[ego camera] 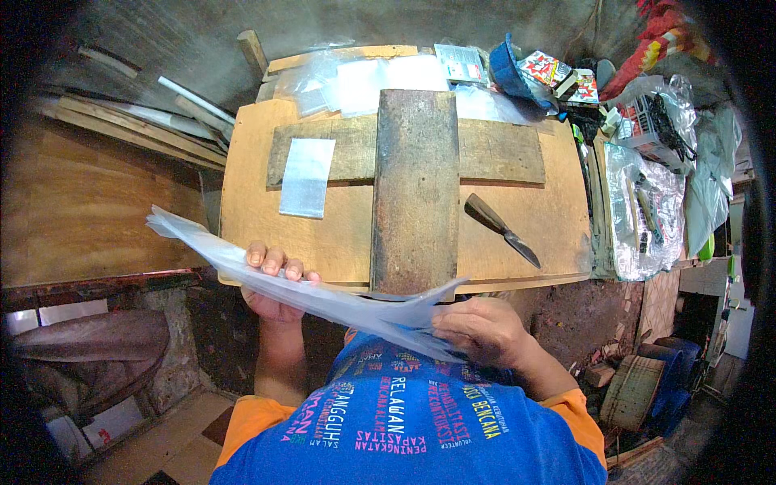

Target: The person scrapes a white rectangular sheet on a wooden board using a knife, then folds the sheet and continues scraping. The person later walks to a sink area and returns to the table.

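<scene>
A stack of clear plastic sheets or bags (339, 303) spans both hands in front of my chest. My left hand (276, 279) grips its left part, fingers over the top edge. At its right end, where the layers spread apart, my right hand (479, 327) pinches the plastic. Beyond lies a wooden tabletop (339, 242) bearing a long, dark wooden board (416, 194) laid across a wider plank (503, 151). A small flat plastic bag (307, 176) rests partly on the plank, left of the board. To the board's right lies a knife with a dark handle (500, 229).
More plastic bags (388, 79) are piled at the table's far edge. A blue container (515, 73) and printed boxes (548, 70) stand back right. Wooden strips (139, 130) lean at the left. A plastic-wrapped bundle (645, 212) and a plastic basket (648, 130) are at the right.
</scene>
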A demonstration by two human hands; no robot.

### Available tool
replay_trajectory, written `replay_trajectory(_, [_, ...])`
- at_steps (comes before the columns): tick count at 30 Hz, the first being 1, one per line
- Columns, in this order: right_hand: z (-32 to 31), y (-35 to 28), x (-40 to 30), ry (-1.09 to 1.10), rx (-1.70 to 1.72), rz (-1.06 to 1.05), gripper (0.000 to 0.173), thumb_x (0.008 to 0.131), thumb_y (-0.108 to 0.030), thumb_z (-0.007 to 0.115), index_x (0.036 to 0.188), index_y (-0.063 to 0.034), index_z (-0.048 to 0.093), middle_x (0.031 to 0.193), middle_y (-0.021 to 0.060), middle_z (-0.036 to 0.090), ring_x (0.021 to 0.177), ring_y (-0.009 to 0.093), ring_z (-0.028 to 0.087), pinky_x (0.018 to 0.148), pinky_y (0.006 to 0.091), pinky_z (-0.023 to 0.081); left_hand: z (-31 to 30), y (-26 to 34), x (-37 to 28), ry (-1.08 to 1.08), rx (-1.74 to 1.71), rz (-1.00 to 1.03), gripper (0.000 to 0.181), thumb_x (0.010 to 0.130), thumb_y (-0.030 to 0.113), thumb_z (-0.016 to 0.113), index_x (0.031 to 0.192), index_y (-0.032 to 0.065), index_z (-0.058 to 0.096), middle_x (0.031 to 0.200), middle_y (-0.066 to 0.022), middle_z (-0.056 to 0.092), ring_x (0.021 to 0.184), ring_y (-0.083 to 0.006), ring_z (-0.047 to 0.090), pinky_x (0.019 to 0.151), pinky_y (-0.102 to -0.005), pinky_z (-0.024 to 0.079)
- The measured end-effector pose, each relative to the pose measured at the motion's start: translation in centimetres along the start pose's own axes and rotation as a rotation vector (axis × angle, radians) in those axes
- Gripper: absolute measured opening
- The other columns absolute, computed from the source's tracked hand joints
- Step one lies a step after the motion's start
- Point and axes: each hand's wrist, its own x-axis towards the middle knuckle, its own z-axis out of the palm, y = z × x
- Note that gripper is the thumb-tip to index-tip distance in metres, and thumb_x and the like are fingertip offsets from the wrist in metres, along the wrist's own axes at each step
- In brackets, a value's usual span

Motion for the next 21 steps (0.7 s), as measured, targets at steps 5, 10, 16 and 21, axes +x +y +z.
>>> replay_trajectory(5, [-0.4, -0.2, 0.2, 0.0, -0.007, 0.041, 0.016, 0.079, -0.007, 0.074, 0.093, -0.0058, 0.065, 0.089, 0.0102, 0.068, 0.078, 0.026, 0.068, 0.067, 0.037, 0.057, -0.1, -0.3, -0.1, 0.012, -0.009, -0.021, 0.018, 0.098, 0.018, 0.051, 0.115, 0.0098, 0.052, 0.113, -0.0129, 0.061, 0.116, -0.0377, 0.056, 0.103, -0.0633, 0.035])
replay_trajectory(10, [0.5, -0.1, 0.2, 0.078, 0.036, 0.03, 0.018, 0.078, -0.001, 0.071, 0.094, -0.0056, 0.064, 0.088, 0.0105, 0.067, 0.076, 0.027, 0.068, 0.063, 0.0368, 0.057, -0.4, -0.5, -0.4, 0.026, -0.059, -0.006, 0.02, 0.099, 0.02, 0.05, 0.115, 0.0084, 0.052, 0.112, -0.0149, 0.061, 0.115, -0.0409, 0.056, 0.102, -0.0645, 0.036])
replay_trajectory(16, [-0.8, 0.4, 0.2, 0.075, -0.054, -0.016, 0.025, 0.077, 0.002, 0.07, 0.1, -0.005, 0.065, 0.094, 0.0121, 0.069, 0.08, 0.028, 0.069, 0.066, 0.0366, 0.057, -0.1, -0.4, -0.6, 0.094, -0.063, 0.046, 0.02, 0.099, 0.02, 0.049, 0.114, 0.0073, 0.051, 0.112, -0.0159, 0.061, 0.114, -0.0421, 0.057, 0.098, -0.0616, 0.042])
replay_trajectory(21, [-0.4, 0.9, -0.6, 0.163, -0.037, 0.041, 0.034, 0.08, 0.006, 0.068, 0.111, -0.0056, 0.063, 0.097, 0.0141, 0.07, 0.083, 0.024, 0.07, 0.068, 0.037, 0.057, -1.8, 0.2, -1.3, 0.185, -0.034, 0.014, 0.024, 0.097, 0.02, 0.051, 0.119, 0.0117, 0.058, 0.118, -0.0111, 0.063, 0.113, -0.0322, 0.058, 0.1, -0.0545, 0.042])
